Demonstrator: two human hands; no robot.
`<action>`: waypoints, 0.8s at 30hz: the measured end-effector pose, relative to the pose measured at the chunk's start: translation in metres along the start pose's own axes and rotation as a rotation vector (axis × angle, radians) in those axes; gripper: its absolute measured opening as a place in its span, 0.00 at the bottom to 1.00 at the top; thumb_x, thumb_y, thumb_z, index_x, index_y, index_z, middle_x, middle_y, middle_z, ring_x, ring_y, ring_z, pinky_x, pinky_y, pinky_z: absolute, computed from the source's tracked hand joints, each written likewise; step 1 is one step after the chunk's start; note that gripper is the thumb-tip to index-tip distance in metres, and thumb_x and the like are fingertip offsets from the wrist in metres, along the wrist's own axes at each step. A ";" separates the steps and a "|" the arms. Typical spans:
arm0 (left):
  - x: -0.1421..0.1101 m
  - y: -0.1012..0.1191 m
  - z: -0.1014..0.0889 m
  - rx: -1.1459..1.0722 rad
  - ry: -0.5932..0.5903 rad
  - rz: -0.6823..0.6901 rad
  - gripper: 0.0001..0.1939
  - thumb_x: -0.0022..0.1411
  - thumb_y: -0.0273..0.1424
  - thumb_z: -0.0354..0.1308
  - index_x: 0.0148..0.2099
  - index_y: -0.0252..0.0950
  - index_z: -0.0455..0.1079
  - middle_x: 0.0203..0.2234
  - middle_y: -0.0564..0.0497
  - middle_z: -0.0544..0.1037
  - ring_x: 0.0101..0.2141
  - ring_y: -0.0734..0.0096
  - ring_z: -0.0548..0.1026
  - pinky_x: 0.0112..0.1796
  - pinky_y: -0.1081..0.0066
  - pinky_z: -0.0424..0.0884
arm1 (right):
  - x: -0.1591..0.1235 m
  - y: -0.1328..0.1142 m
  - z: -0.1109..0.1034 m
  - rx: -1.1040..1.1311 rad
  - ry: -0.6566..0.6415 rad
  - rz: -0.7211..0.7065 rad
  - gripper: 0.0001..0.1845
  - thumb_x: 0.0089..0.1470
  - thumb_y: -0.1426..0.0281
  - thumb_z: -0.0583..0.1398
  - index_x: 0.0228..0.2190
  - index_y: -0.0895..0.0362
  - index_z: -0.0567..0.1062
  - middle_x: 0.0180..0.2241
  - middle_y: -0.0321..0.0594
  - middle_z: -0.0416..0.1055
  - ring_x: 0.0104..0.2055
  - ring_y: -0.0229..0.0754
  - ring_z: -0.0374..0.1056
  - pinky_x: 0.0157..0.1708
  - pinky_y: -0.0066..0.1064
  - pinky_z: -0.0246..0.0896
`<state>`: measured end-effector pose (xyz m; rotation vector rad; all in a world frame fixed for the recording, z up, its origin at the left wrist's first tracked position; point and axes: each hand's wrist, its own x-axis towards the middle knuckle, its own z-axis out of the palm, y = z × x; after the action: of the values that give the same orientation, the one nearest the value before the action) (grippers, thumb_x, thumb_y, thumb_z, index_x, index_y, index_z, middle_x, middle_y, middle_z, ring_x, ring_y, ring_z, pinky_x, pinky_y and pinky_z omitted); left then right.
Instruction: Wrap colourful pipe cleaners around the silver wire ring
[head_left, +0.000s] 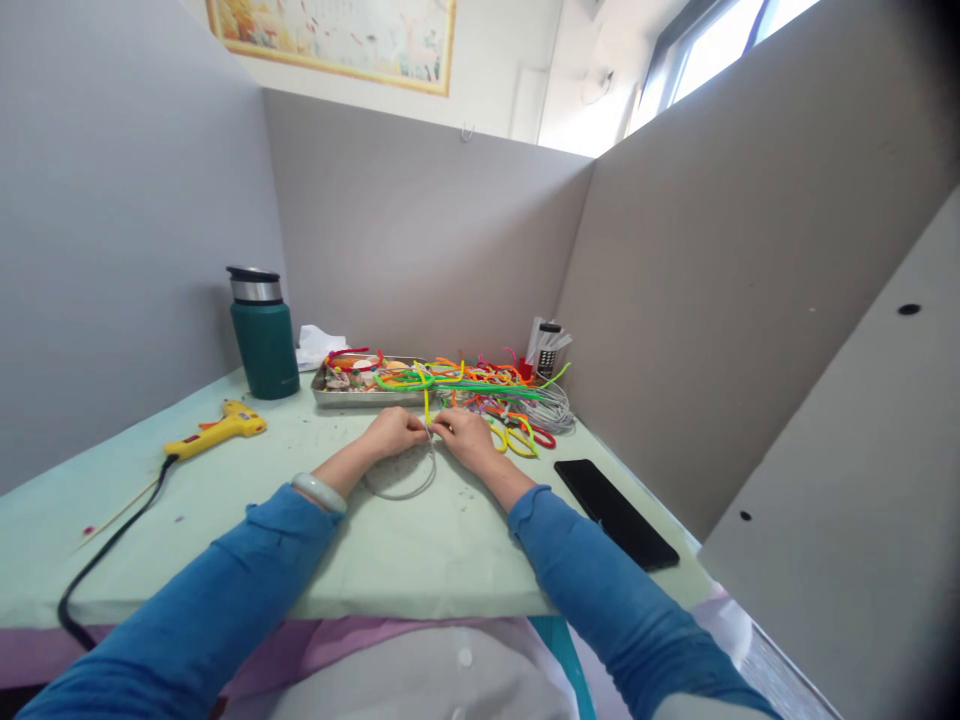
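In front of me, my left hand (394, 433) and my right hand (463, 437) meet with pinched fingertips. A yellow pipe cleaner (427, 405) rises between them from where the fingers close. Below hangs a thin grey wire loop (405, 497), its upper end running up to the same pinch. The fingers hide exactly how wire and pipe cleaner join. Just beyond my hands sits a metal tray (367, 398) with small craft pieces, and bright pipe cleaners (480, 384) are heaped over its right side. Yellow-handled scissors (517, 443) lie right of my right hand.
A yellow glue gun (217, 432) with a black cord lies at left, near a green bottle (264, 345) and white tissue (319, 345). A black phone (616, 515) lies at right. Coiled grey wire (553, 410) rests at the back right. Grey partitions (420, 220) enclose the table.
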<state>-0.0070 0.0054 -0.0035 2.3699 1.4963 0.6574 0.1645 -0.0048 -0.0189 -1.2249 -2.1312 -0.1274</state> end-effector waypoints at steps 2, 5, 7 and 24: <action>0.000 0.000 0.000 0.006 -0.008 0.018 0.20 0.50 0.42 0.49 0.24 0.32 0.74 0.14 0.55 0.65 0.19 0.77 0.59 0.23 0.75 0.50 | 0.000 0.000 0.000 0.001 0.008 -0.012 0.11 0.54 0.63 0.55 0.31 0.54 0.75 0.31 0.37 0.72 0.34 0.36 0.64 0.30 0.25 0.49; 0.000 0.001 0.000 -0.002 -0.011 0.034 0.20 0.50 0.42 0.48 0.21 0.33 0.71 0.12 0.56 0.61 0.18 0.78 0.56 0.22 0.74 0.49 | 0.001 0.000 0.001 0.009 0.021 -0.021 0.10 0.54 0.64 0.55 0.30 0.54 0.75 0.30 0.36 0.72 0.33 0.36 0.64 0.29 0.25 0.49; -0.001 0.002 0.000 -0.015 -0.010 0.036 0.19 0.50 0.41 0.48 0.20 0.33 0.70 0.12 0.56 0.59 0.18 0.78 0.55 0.22 0.74 0.48 | 0.001 0.000 0.001 0.027 0.021 -0.016 0.11 0.54 0.64 0.54 0.31 0.54 0.75 0.31 0.36 0.72 0.33 0.36 0.64 0.30 0.25 0.49; -0.002 0.010 -0.007 -0.095 -0.044 -0.002 0.13 0.48 0.35 0.49 0.23 0.33 0.71 0.14 0.54 0.66 0.20 0.76 0.59 0.23 0.75 0.51 | 0.002 0.003 0.002 0.141 -0.010 0.041 0.13 0.54 0.63 0.54 0.30 0.55 0.75 0.30 0.36 0.73 0.32 0.36 0.64 0.29 0.24 0.51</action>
<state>-0.0033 -0.0013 0.0066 2.2965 1.4165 0.6571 0.1650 -0.0007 -0.0199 -1.1880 -2.0842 0.0469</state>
